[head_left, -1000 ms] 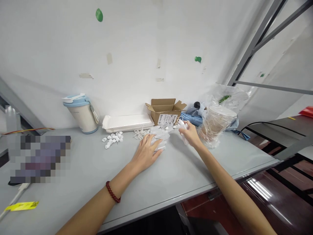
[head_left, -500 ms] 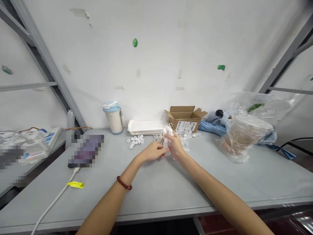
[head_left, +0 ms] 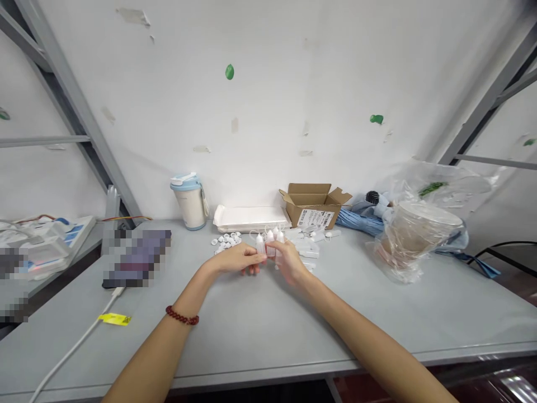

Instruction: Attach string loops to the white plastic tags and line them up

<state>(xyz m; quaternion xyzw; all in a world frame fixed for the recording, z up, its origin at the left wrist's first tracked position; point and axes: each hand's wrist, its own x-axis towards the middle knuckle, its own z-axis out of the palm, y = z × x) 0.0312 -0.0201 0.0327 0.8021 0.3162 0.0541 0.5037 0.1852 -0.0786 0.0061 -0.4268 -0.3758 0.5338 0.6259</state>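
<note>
Gripped a cluster of small pointed bottles [head_left: 271, 244] upright in the centre of the frame, closing the right hand [head_left: 289, 262] on its right side and pinching the leftmost bottle low down with the left hand [head_left: 237, 257]; wore a dark red bracelet [head_left: 182, 315] on the left wrist; had loose clear bottles [head_left: 308, 246] lying just right of the grip and white caps [head_left: 226, 242] to its left; saw behind, at centre, flat white trays [head_left: 251, 217] beside an open carton [head_left: 310, 208], with a printed label [head_left: 318, 217] too small to read; noticed at centre left a blue-lidded cup [head_left: 192, 204], and towards lower left a yellow tag [head_left: 115, 319], its print illegible, on a white cable [head_left: 84, 336]; saw at right a plastic-wrapped container [head_left: 419, 235] near blue cloth [head_left: 363, 221].
</note>
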